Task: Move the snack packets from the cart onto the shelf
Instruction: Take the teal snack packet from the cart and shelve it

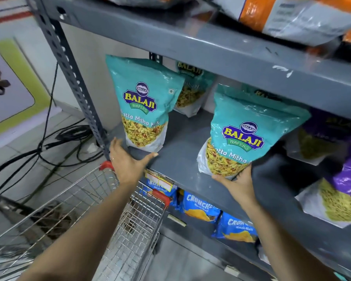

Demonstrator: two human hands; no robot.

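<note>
Two teal Balaji snack packets stand at the front of the grey middle shelf [182, 142]. The left packet [143, 102] stands upright near the shelf's left post; my left hand [126, 159] is spread open just below and left of its base, fingers apart, holding nothing. My right hand [236, 179] grips the bottom of the right packet [249, 134], which tilts back over the shelf's front part. A third teal packet [190, 88] stands at the back. The wire cart [114, 201] sits below my left arm, and no packets show in it.
Purple snack packets [344, 179] fill the shelf to the right. Blue chip bags [201, 205] line the shelf below. Orange bags [282, 15] lie on the upper shelf. Black cables [55, 138] trail over the tiled floor at left, beside the perforated shelf post [75, 84].
</note>
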